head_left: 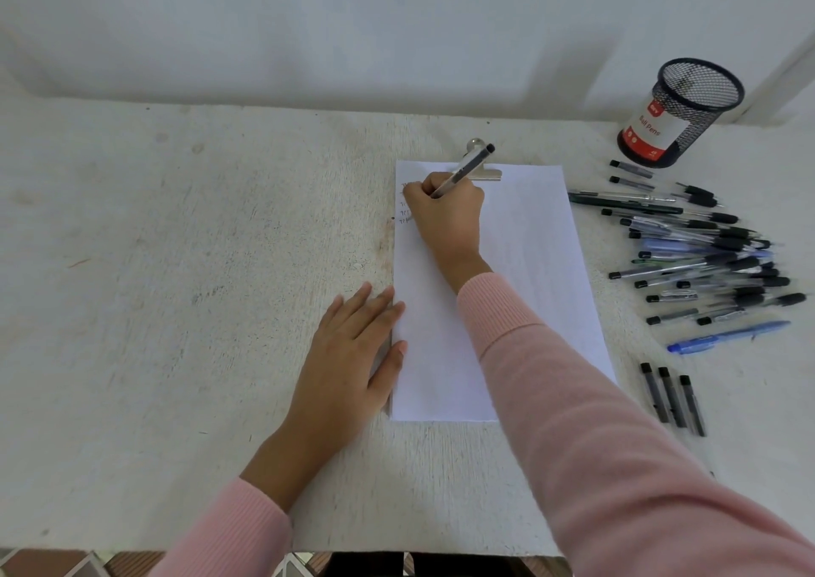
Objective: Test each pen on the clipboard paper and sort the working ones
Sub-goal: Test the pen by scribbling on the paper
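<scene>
Head view: right hand (445, 210) grasping clear black-capped pen (465, 170) on white clipboard paper (529, 268); left hand (348, 347) flat, released, at paper's left edge.

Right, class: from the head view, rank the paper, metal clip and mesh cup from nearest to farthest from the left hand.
1. paper: touching the left hand, on its right.
2. metal clip: at the sheet's top.
3. mesh cup: far right, at the back.

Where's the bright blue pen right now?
In the head view the blue pen lies on the table right of the paper, between the big pen pile and three separate dark pens nearer the person.
</scene>
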